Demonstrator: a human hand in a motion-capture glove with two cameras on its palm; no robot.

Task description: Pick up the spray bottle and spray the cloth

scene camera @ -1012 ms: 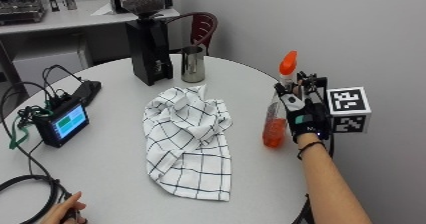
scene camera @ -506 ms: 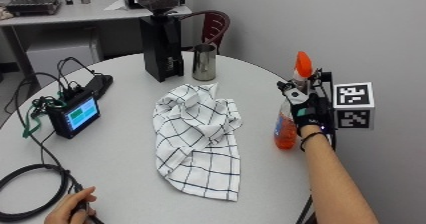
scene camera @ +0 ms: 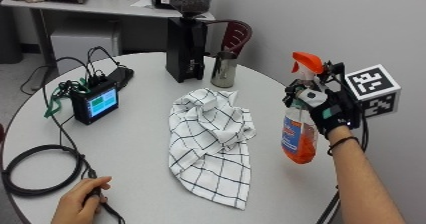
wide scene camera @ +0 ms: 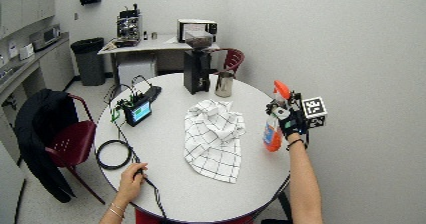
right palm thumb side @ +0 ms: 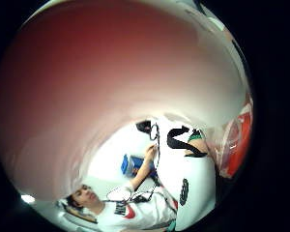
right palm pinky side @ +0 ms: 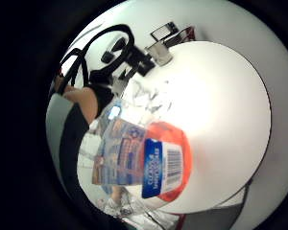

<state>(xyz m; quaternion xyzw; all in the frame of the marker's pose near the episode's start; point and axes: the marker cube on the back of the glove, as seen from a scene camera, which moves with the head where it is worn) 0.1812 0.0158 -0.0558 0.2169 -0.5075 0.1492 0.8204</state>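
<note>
A gloved right hand (wide scene camera: 291, 122) holds an orange spray bottle (wide scene camera: 273, 129) upright, seemingly lifted above the round table (wide scene camera: 166, 176). A checked cloth (wide scene camera: 213, 136) lies crumpled near the middle, well apart.

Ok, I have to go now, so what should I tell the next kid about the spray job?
Right hand: grips the spray bottle by its neck, lifted off the table, orange nozzle pointing toward the cloth.
Cloth: checked, lying crumpled in the middle of the table, beside the bottle.
Bare hand: rests on the table edge, holding a cable.
Done: bottle picked up.
Left: aim at the cloth and squeeze the trigger.
</note>
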